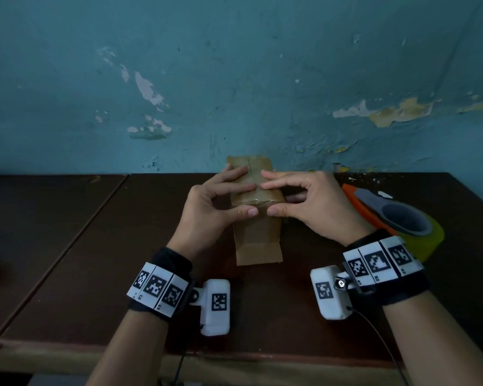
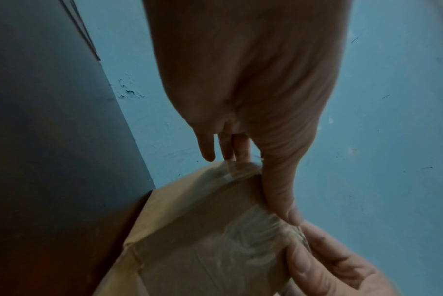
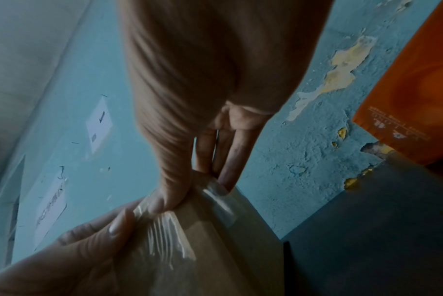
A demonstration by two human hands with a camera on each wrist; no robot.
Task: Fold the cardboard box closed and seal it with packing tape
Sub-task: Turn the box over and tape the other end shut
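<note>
On the dark surface (image 1: 67, 246), the left hand (image 1: 207, 207) rests on the cardboard box (image 1: 258, 240), its fingers (image 1: 236, 174) straight on the top and thumb pressing clear tape (image 2: 253, 236) onto the near face. The box stands upright at mid-surface, near the wall. The right hand (image 1: 313, 201) mirrors it, fingers flat, thumb pressing tape. Further right lies an orange tape dispenser (image 1: 388, 213).
</note>
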